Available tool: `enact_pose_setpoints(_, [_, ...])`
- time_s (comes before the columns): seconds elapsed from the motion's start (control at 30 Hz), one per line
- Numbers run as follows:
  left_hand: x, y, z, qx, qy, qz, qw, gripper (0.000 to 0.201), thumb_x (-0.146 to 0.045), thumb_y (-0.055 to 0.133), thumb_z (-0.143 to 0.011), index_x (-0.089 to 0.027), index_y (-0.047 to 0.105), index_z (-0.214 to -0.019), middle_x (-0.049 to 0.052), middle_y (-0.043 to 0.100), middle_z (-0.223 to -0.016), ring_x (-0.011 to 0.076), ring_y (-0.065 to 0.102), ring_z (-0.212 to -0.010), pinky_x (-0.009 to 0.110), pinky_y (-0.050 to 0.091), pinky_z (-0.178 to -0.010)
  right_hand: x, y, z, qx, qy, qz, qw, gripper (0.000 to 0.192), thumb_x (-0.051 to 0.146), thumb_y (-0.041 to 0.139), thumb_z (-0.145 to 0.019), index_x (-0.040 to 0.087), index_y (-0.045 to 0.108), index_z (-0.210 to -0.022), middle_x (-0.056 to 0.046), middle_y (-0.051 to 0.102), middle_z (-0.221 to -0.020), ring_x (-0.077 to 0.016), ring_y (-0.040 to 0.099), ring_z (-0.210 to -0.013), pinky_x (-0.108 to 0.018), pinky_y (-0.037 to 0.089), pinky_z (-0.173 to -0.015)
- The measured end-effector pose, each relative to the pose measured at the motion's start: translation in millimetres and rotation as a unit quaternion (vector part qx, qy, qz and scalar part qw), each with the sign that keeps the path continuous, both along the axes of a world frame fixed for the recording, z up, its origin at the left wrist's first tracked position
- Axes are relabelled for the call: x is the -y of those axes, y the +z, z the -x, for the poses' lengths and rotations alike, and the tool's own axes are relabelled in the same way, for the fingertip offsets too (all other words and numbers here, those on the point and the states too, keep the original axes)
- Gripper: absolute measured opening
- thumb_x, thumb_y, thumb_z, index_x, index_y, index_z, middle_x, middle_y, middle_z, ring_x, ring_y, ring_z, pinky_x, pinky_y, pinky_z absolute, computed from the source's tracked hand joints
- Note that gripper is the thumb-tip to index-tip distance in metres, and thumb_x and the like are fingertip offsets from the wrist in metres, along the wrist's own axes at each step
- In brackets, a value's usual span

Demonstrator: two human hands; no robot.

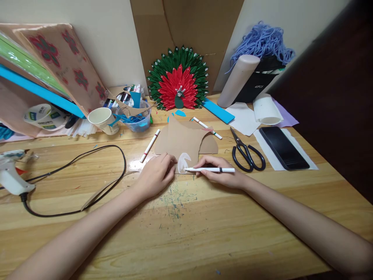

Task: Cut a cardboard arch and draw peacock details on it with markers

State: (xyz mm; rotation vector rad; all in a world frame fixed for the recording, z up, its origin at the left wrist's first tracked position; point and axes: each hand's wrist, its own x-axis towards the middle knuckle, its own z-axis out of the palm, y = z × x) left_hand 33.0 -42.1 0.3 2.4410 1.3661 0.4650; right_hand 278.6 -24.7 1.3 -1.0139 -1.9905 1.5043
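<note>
My right hand (217, 171) is closed around a white marker (223, 170) with a dark band, its tip pointing left. That tip touches a white painted patch (183, 162) near the bottom edge of a brown cardboard cutout (184, 138). My left hand (159, 171) lies at the cutout's lower left, fingers curled and pressed on its edge. Just beyond the hands are two more white markers, one with a dark red band (149, 146) on the left and one at the upper right (207, 128). Another cardboard piece (209, 144) shows beneath the cutout.
Black-handled scissors (244, 151) and a phone (284, 147) lie at right. On the left, a hot glue gun (13, 173) trails a looped black cord (125, 163). A red and green peacock (178, 79), a paper cup (103, 120) and a plastic tub (136, 123) stand behind.
</note>
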Motion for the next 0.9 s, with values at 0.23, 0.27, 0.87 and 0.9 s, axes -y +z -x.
enact_pose_setpoints(0.23, [-0.2, 0.5, 0.1, -0.001, -0.003, -0.001, 1.0, 0.013, -0.022, 0.04, -0.088, -0.018, 0.049, -0.097, 0.005, 0.059, -0.087, 0.0176, 0.054, -0.076, 0.031, 0.04, -0.065, 0.7, 1.8, 0.5, 0.015, 0.018, -0.012, 1.0, 0.018, 0.022, 0.054, -0.085, 0.017, 0.061, -0.1, -0.006, 0.067, -0.09, -0.0148, 0.06, -0.079, -0.024, 0.044, -0.066])
enact_pose_setpoints(0.27, [-0.2, 0.5, 0.0, -0.001, -0.002, 0.0, 1.0, 0.013, -0.022, 0.04, -0.088, -0.018, 0.049, -0.097, 0.005, 0.059, -0.087, 0.0176, 0.054, -0.076, 0.031, 0.04, -0.065, 0.6, 2.0, 0.5, 0.021, 0.012, -0.023, 0.999, 0.019, 0.022, 0.053, -0.085, 0.017, 0.062, -0.101, -0.005, 0.066, -0.091, -0.0145, 0.059, -0.078, -0.024, 0.043, -0.065])
enact_pose_setpoints(0.87, [0.3, 1.1, -1.0, -0.002, 0.001, -0.003, 1.0, 0.013, -0.022, 0.04, -0.088, -0.018, 0.049, -0.096, 0.004, 0.059, -0.086, 0.0174, 0.054, -0.075, 0.031, 0.039, -0.065, -1.3, 4.2, 2.1, 0.04, 0.033, -0.083, 0.995, 0.026, 0.025, 0.053, -0.087, 0.022, 0.064, -0.11, -0.005, 0.066, -0.101, -0.0159, 0.06, -0.09, -0.027, 0.043, -0.076])
enact_pose_setpoints(0.9, [0.3, 0.9, -0.9, -0.002, 0.001, -0.003, 1.0, 0.013, -0.022, 0.04, -0.088, -0.018, 0.049, -0.096, 0.004, 0.059, -0.086, 0.0174, 0.054, -0.075, 0.031, 0.039, -0.065, -1.3, 4.8, 2.4, 0.041, 0.04, -0.08, 0.995, 0.026, 0.026, 0.053, -0.087, 0.022, 0.064, -0.11, -0.005, 0.067, -0.101, -0.016, 0.06, -0.089, -0.027, 0.043, -0.076])
